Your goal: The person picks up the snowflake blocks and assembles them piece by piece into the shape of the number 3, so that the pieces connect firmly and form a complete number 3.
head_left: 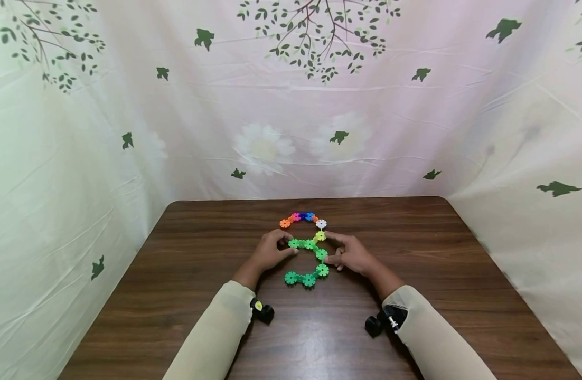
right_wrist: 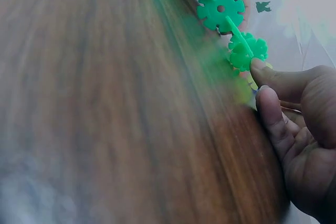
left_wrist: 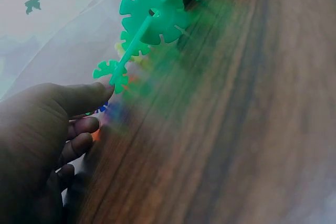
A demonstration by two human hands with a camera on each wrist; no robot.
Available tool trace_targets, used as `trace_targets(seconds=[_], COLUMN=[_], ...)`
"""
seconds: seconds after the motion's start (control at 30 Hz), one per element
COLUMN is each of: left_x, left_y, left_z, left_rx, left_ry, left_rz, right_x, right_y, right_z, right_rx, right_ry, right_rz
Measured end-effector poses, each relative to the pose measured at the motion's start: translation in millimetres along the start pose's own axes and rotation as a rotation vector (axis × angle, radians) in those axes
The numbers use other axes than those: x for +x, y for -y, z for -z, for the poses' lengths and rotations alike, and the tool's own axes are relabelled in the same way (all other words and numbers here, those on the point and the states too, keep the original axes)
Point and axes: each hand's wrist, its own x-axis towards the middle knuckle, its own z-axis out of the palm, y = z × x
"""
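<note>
Notched interlocking plastic discs joined in a chain (head_left: 321, 254) lie on the table in the outline of a 3. The upper curve runs through orange, pink, blue and white to a yellow disc (head_left: 320, 236); the middle and lower curve are green. My left hand (head_left: 269, 250) pinches the end green disc (left_wrist: 107, 70) of the middle arm between thumb and fingers. On the other side my right hand (head_left: 353, 254) holds the chain's right edge, its thumb at a green disc (right_wrist: 247, 51) and its index finger by the yellow one. The fingertips behind the discs are partly hidden.
The brown wooden table (head_left: 200, 232) has rounded far corners. A pale printed curtain (head_left: 291, 105) hangs behind it and along both sides. Small black wrist cameras (head_left: 263, 312) are strapped over the sleeves (head_left: 215, 332).
</note>
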Motion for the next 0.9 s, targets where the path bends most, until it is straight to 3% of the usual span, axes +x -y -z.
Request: trace_targets(seconds=[0.47, 0.9], left_x=[-2.1, -2.3], left_y=[0.8, -0.5], left_z=[-1.7, -5.0], left_rx=[-0.011, 0.013], left_ry=[-0.014, -0.039], left_rz=[0.061, 0.071], right_x=[1.9, 3.0], right_y=[-1.2, -3.8], right_z=[-1.9, -5.7], right_rx=[0.005, 0.049], right_ry=[0.003, -0.013], right_rz=[0.002, 0.029])
